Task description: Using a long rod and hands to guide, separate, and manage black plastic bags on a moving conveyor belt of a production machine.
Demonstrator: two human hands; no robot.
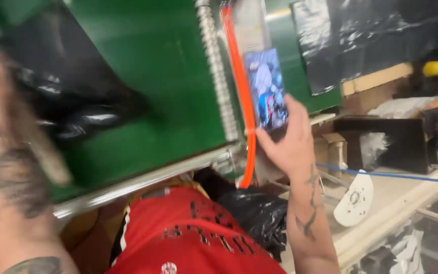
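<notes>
Green panel [163,66], black plastic sheeting [371,35], cluttered workbench [381,213]

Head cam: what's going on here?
The person's right hand holds a phone upright, its screen lit with a colourful picture, grip closed around the lower end. The left hand is raised at the left edge, too blurred to tell what it holds. Behind are a green panel, a ribbed metal hose and an orange tube.

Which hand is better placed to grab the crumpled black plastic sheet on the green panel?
Probably the left hand: it is beside the crumpled black plastic sheet, while the right hand holds a slim rectangular phone.
</notes>
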